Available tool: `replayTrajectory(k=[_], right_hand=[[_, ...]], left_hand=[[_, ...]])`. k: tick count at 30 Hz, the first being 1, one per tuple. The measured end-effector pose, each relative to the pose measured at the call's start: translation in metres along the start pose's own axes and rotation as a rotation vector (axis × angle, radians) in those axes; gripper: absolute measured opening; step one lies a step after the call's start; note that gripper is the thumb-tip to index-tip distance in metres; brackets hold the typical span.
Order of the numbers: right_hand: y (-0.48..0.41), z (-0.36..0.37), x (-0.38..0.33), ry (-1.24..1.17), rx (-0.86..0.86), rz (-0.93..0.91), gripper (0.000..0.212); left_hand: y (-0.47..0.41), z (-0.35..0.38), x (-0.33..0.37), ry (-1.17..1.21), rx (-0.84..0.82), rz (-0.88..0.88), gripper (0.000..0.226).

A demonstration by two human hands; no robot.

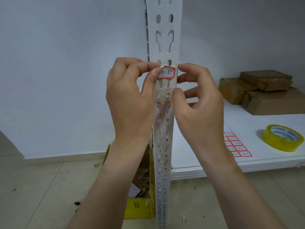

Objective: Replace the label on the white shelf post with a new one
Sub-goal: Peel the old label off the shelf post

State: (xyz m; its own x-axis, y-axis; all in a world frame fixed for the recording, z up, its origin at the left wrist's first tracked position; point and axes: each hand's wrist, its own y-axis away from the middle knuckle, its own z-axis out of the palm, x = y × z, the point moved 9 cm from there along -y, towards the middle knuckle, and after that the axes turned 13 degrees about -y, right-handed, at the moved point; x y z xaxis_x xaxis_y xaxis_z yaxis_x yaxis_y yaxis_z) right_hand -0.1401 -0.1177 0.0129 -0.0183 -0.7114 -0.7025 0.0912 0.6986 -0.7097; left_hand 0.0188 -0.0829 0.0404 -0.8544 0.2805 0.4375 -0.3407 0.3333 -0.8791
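Note:
The white perforated shelf post [165, 38] stands upright in the middle of the view. A red-bordered label [167, 73] with handwritten marks sits on its front, under a strip of clear tape [173, 83]. My left hand [128, 96] is at the label's left edge, its thumb over that edge and its index finger curled just above. My right hand [198, 103] pinches the tape at the post's right edge, index fingertip at the top corner and thumb at the bottom corner.
A white shelf board [206, 162] to the right holds a sheet of red-bordered labels [237, 146], a yellow tape roll [282, 138] and brown parcels [264, 91]. A yellow cardboard box [140, 207] with scraps stands on the tiled floor behind my left forearm.

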Motion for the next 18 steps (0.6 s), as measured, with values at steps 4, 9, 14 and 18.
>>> replayTrajectory(k=[4,9,14,18], right_hand=[[-0.001,0.001,0.000,-0.002,0.001,-0.001,0.035],[0.000,0.001,0.002,-0.009,0.004,0.006,0.035],[0.000,0.001,0.003,-0.013,-0.003,0.015,0.035],[0.000,0.000,0.004,-0.017,-0.010,0.024,0.034]], left_hand=[[0.000,0.002,-0.002,0.023,-0.007,-0.028,0.015],[0.002,0.004,-0.004,0.033,-0.011,-0.034,0.014],[0.000,-0.002,-0.003,0.018,0.011,0.043,0.015],[0.000,-0.015,0.000,0.000,0.119,0.138,0.023]])
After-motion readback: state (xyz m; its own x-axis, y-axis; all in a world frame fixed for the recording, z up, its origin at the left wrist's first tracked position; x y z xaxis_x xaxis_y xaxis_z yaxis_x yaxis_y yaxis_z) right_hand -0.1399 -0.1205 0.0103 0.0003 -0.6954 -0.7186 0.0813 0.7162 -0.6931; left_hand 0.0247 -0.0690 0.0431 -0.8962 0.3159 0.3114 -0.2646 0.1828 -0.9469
